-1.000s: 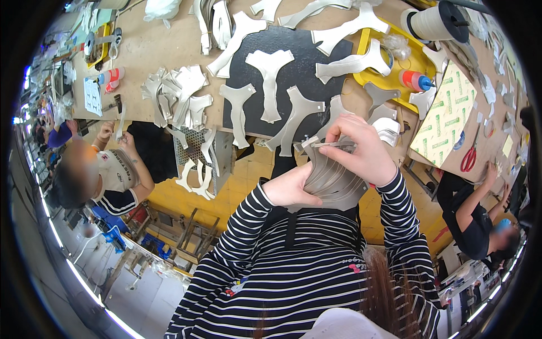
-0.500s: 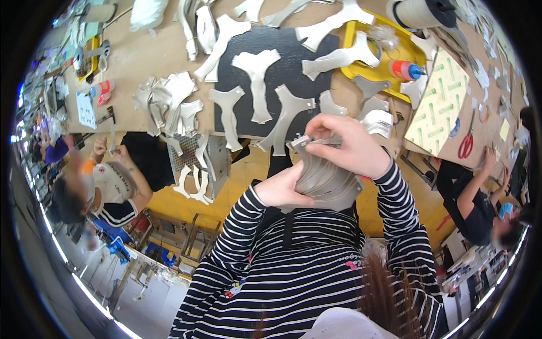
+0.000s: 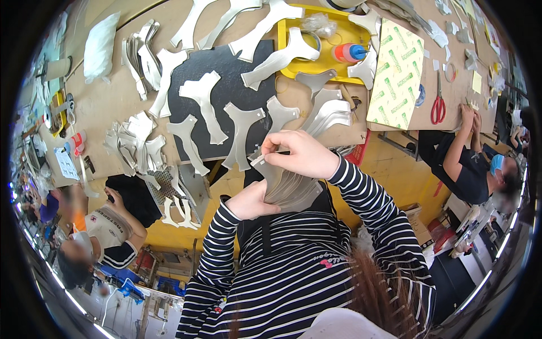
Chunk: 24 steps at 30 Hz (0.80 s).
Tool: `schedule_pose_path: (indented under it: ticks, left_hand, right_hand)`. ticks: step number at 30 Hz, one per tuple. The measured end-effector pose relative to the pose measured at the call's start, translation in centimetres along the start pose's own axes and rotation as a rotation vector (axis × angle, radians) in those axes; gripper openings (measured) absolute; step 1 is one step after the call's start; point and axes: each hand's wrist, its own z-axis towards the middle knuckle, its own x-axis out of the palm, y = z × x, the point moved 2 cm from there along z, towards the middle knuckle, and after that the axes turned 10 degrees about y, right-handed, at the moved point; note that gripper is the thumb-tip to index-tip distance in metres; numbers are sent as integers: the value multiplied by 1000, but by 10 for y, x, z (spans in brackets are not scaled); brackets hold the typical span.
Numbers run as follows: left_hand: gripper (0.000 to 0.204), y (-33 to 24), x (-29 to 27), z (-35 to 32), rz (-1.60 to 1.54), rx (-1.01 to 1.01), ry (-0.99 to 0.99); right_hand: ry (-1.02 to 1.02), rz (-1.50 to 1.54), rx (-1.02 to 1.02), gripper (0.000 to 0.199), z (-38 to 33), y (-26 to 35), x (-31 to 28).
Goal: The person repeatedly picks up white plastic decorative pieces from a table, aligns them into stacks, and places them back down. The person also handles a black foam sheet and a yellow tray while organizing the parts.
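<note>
A fanned stack of grey, curved flat pieces, maybe leather or similar sheet, is held in front of my waist. My left hand grips its left side, thumb lying across the face. With bent fingers, my right hand pinches the top left corner, where a small pale tab shows. Beyond the hands lies a black board on the table. On and around it are a white Y-shaped piece, a grey Y-shaped piece and a curved piece reaching over the table edge.
A yellow tray holds a red bottle with blue cap. A patterned yellow sheet and red scissors lie to the right. Piled pieces sit at left. Co-workers are at both sides; a perforated stool stands left.
The whole view has shifted, so the table's things sit farther left. My right hand stays at the stack's corner, and the stack's edges look more fanned. The left co-worker's hands have lowered.
</note>
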Motion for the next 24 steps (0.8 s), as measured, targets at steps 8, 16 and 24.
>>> schedule_pose_path:
  ticks: [8,16,24]
  left_hand:
    - [63,-10,-6,-1,-156,-112,96]
    - [65,-14,-16,5,-72,-54,85]
    - [67,-19,-13,15,-140,49,149]
  right_hand:
    - [-739,-827,368,26,-35,-85,-86]
    - [-758,-918,296,30,-50,-138,-107]
    - [-591,-145,70,22,-93,-46,-99]
